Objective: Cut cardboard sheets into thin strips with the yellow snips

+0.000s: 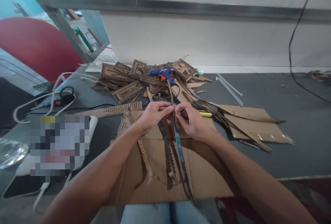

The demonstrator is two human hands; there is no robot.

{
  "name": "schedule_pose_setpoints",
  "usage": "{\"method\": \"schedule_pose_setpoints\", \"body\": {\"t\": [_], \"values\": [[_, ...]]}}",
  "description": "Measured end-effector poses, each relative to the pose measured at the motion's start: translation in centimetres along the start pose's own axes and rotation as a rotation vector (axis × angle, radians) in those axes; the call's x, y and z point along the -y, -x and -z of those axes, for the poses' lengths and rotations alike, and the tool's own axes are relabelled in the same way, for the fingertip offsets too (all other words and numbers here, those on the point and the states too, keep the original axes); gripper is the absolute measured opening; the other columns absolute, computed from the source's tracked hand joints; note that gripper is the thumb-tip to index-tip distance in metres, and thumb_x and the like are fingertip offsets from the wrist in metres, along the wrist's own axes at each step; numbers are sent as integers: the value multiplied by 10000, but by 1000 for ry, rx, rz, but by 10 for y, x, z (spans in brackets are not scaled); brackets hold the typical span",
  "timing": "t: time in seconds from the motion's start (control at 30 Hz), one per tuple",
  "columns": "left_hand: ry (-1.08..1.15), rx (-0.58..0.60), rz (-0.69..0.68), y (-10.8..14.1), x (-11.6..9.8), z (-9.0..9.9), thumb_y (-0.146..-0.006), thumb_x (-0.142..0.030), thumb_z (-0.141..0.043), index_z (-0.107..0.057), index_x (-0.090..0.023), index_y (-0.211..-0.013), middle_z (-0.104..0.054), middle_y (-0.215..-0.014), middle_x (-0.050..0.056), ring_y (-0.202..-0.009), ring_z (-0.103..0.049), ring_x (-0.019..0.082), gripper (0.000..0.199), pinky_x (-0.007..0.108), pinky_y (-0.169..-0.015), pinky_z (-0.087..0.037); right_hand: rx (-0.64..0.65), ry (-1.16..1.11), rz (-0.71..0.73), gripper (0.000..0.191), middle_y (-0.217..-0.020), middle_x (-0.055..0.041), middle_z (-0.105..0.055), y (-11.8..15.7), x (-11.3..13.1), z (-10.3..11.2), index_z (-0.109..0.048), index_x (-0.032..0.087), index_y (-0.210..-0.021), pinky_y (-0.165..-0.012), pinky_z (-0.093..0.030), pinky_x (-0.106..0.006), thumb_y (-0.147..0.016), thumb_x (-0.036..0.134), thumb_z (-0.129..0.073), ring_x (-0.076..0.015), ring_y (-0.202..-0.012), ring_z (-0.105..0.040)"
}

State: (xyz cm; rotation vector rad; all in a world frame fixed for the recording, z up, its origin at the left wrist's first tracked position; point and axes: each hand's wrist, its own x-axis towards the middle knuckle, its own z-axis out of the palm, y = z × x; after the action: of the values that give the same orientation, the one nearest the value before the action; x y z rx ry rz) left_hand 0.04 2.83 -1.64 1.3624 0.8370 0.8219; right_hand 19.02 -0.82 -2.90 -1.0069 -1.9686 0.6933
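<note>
A long, narrow strip of corrugated cardboard (pixel 179 144), blue on part of its face, runs from near the pile at the back down toward my lap. My left hand (pixel 158 114) pinches it near its upper part with thumb and fingers. Close beside, my right hand (pixel 190 118) has its fingertips closed on the same strip. Beneath both hands lies a large cardboard sheet (pixel 207 168). Other loose strips rest on it, including a dark ridged strip (pixel 168 148) and a pale curled strip (pixel 145 162). A yellow-handled tool (pixel 206 114) shows partly behind my right hand.
A blue hot glue gun (pixel 167 75) lies on a heap of cardboard panels (pixel 128 91). Clear glue sticks (pixel 230 89) and a flat cardboard piece (pixel 258 124) are to the right. White cables (pixel 53 96) and a blurred-out device (pixel 90 130) sit left.
</note>
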Motion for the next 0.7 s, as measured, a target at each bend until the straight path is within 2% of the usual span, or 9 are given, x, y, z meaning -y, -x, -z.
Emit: {"method": "schedule_pose_setpoints", "body": {"t": [0.17, 0.3, 0.47, 0.57, 0.7], "values": [[27, -39, -15, -2, -1, 2, -786, -430, -764, -719, -124, -956, -722, -771, 37, -579, -645, 113, 352, 214, -542, -557, -38, -25, -51, 153, -899, -15, -571, -1, 12, 4, -462, 228, -1039, -562, -460, -254, -924, 225, -563, -110, -615, -553], [28, -20, -33, -1, -1, 3, -803, -436, -746, -712, -128, -977, -728, -767, 42, -539, -653, 118, 356, 217, -529, -546, -42, 11, -22, 288, -947, -22, -581, -3, 19, 7, -514, 221, -1032, -547, -467, -243, -840, 289, -718, -100, -612, -533], [-4, -38, -31, -1, -2, 2, -773, -447, -763, -710, -115, -979, -728, -780, 50, -527, -661, 130, 395, 225, -509, -538, -83, 121, 97, 57, -945, -43, -622, -6, 15, 8, -575, 212, -924, -656, -478, -263, -905, 181, -618, -133, -722, -562], [-23, -69, -34, -1, -3, 1, -768, -431, -766, -719, -111, -973, -723, -746, 39, -511, -646, 117, 383, 217, -506, -530, -89, 160, 133, 55, -910, -45, -639, -6, 13, 8, -580, 212, -904, -746, -484, -287, -933, 165, -578, -166, -831, -603], [-25, -106, -39, -1, -5, -2, -781, -400, -759, -730, -120, -916, -718, -704, 23, -510, -634, 102, 312, 204, -521, -530, -68, 189, 106, 99, -837, -37, -623, -7, 13, 8, -551, 206, -878, -731, -470, -286, -959, 163, -512, -169, -795, -595]]}}
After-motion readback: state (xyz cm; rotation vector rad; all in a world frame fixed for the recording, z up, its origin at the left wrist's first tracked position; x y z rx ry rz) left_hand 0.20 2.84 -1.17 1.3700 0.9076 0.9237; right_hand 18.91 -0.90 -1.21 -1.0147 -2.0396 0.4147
